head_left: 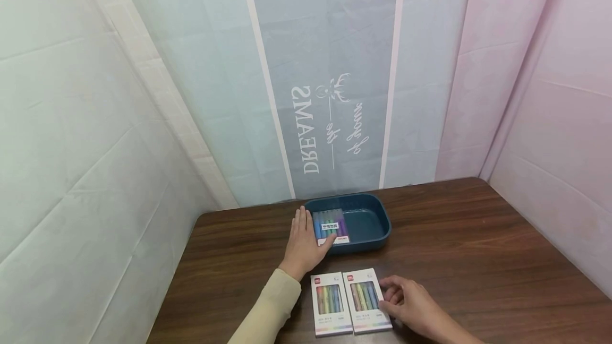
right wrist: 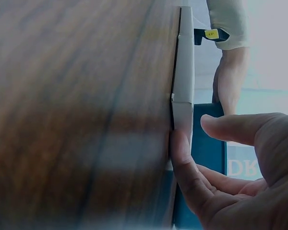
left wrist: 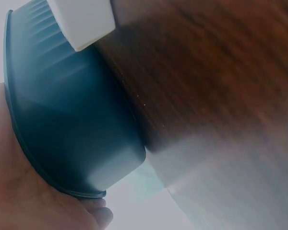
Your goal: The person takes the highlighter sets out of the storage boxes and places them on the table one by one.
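My left hand (head_left: 303, 243) lies along the left side of a dark blue plastic tray (head_left: 367, 240). Its fingers are straight, and the thumb reaches over the tray's front left. A clear pack of colored pens (head_left: 330, 225) leans inside the tray beside that hand. In the left wrist view, the palm meets the rim of the tray (left wrist: 72, 115). At the right edge of a white windowed box of colored pens (head_left: 366, 301) is my right hand (head_left: 412, 302). The right wrist view shows one fingertip against the box (right wrist: 183, 67), with the thumb raised apart from it.
A matching white box of pens (head_left: 331, 304) lies flat just left of the first, in front of the tray. The brown wooden table (head_left: 459, 259) extends to both sides. A printed curtain (head_left: 334, 41) hangs behind its far edge.
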